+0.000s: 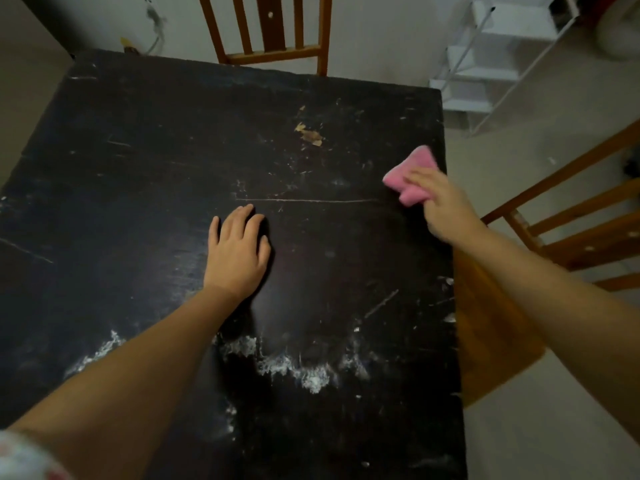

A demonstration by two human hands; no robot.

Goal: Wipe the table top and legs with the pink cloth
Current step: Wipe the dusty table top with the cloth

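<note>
A black, scratched table top (145,174) fills most of the view, with white smears near its front edge. My right hand (443,206) grips a bunched pink cloth (410,174) and holds it against the top close to the right edge. My left hand (239,251) rests flat on the middle of the table, fingers straight. The table legs are hidden below the top.
A wooden chair (270,32) stands at the far side of the table. A second wooden chair (568,237) stands at the right side, its seat partly under the table edge. A white wire rack (495,53) stands on the pale floor at the back right.
</note>
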